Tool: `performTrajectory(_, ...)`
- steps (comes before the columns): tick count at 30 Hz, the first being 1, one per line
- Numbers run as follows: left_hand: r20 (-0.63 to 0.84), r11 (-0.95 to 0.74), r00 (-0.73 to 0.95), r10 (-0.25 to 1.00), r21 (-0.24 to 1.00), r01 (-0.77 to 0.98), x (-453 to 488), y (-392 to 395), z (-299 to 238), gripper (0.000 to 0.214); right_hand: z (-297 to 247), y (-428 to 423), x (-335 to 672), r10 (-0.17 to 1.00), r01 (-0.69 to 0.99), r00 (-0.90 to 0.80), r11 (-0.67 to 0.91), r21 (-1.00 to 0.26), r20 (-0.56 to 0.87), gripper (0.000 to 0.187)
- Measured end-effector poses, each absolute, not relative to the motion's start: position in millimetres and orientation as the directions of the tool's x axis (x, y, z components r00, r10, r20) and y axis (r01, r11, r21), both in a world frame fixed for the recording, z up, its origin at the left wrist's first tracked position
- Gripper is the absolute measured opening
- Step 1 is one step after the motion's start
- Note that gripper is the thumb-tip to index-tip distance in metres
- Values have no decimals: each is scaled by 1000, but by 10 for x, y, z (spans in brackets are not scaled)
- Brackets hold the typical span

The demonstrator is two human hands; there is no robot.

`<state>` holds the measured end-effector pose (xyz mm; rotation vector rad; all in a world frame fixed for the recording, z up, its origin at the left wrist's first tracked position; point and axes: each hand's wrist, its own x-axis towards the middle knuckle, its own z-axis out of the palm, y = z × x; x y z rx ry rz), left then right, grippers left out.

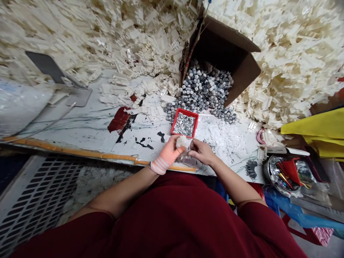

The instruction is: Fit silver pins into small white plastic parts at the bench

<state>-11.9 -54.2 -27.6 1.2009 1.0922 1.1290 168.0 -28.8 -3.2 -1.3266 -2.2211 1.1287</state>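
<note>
White plastic piece (182, 142) in fingers (194, 147), beside red tray (185, 112) of pins (184, 125)

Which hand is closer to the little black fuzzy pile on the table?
Right hand. It sits to the view's left of the black pile, with a gap between them. The left hand is farther away, on the right hand's other side, and both are at a white plastic piece.

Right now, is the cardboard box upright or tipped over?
Tipped over: the cardboard box lies on its side with its open mouth facing the hands, and grey metal parts spill out of it.
</note>
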Motion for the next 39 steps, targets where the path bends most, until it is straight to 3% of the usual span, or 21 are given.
performTrajectory(4,-63,95,140,988,967,-235,-125,-510,-389,55,26,-352,1615,837,741,-545,459,-489,-39,47)
performTrajectory(9,-59,141,193,979,884,-445,-96,-532,-323,58,95,-429,1574,810,752,-582,570,-331,74,45)
performTrajectory(11,-61,169,220,974,841,-514,-91,-542,-248,56,141,-447,1588,804,736,-565,592,-330,183,42)
performTrajectory(15,-73,216,273,959,811,-543,-95,-555,-102,58,216,-477,1570,742,601,-422,659,-452,521,33)
performTrajectory(17,-73,227,290,954,809,-543,-97,-566,-52,57,227,-489,1524,699,530,-392,703,-474,598,35)
performTrajectory(24,-93,231,295,951,848,-476,-128,-599,38,58,142,-534,1382,565,492,-397,796,-352,723,39)
performTrajectory(30,-86,206,291,953,887,-412,-164,-577,103,56,143,-557,1353,572,519,-402,786,-336,715,38)
performTrajectory(39,-130,297,355,926,830,-471,-112,-541,168,53,124,-540,1358,533,509,-446,812,-287,719,30)
